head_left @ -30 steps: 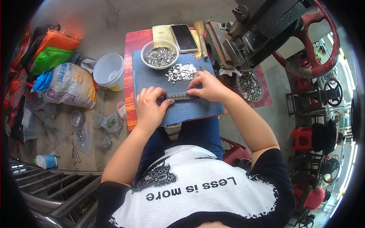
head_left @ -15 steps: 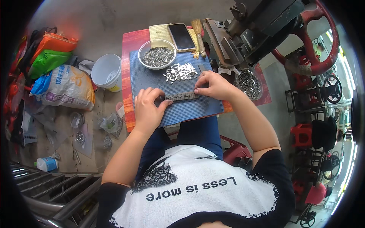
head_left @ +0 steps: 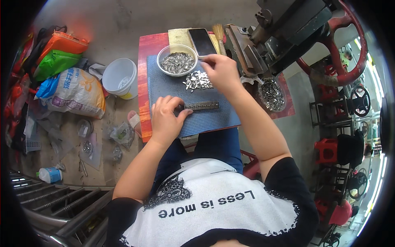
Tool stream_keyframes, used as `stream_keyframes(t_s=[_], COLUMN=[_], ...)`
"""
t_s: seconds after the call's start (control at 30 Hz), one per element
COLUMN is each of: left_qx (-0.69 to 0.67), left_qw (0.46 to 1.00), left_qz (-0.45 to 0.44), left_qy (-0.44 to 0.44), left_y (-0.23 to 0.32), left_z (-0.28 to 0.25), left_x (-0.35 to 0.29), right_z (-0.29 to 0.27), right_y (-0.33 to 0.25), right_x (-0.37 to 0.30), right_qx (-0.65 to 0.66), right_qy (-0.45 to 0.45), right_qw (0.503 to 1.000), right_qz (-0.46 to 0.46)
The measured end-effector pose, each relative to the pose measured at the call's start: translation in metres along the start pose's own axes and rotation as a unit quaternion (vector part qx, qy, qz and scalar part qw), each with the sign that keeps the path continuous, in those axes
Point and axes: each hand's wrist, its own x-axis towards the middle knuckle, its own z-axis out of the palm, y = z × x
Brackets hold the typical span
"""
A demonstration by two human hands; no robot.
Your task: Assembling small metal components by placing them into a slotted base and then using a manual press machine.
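The left hand (head_left: 165, 119) lies flat on the blue mat (head_left: 164, 84), fingers together, pinning the left end of a dark metal strip (head_left: 201, 106) that runs left to right across the mat's middle. The right hand (head_left: 220, 72) is up at the far side of the mat, just right of a loose pile of small metal pieces (head_left: 197, 80); its fingertips (head_left: 205, 61) are pinched together, though what they grip is too small to tell.

Behind the pile stands a bowl (head_left: 177, 61) full of the same pieces, touching the mat's far edge. A phone (head_left: 202, 41) lies face up on a yellowish cloth (head_left: 177, 37) behind the bowl, with a brush (head_left: 218, 33) just beside it. The mat rests on a red bench (head_left: 144, 74). Right of the mat, near the right forearm, sits a second bowl (head_left: 271, 94) of pieces, under a grey machine (head_left: 284, 29) with a red handwheel (head_left: 349, 53).

On the floor to the left are a white bucket (head_left: 119, 76), a printed sack (head_left: 76, 92), green and orange bags (head_left: 55, 53) and a few clear packets (head_left: 119, 133)
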Motion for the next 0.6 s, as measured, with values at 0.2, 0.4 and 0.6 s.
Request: stream_keyframes(t_s=[0.2, 0.4, 0.6], left_qx=[0.020, -0.018, -0.070], left_qw=[1.000, 1.000, 0.996], left_qz=[0.005, -0.006, -0.015], left_qy=[0.003, 0.024, 0.061], left_y=[0.002, 0.003, -0.006], left_z=[0.000, -0.003, 0.003], left_x=[-0.002, -0.004, -0.005], right_z=[-0.035, -0.039, -0.041], right_y=[0.051, 0.059, 0.021], right_x=[-0.067, -0.073, -0.068], right_qx=[-0.294, -0.214, -0.020], right_qy=[-0.017, -0.002, -0.171], right_qw=[0.955, 0.976, 0.971], right_qz=[0.045, 0.032, -0.163])
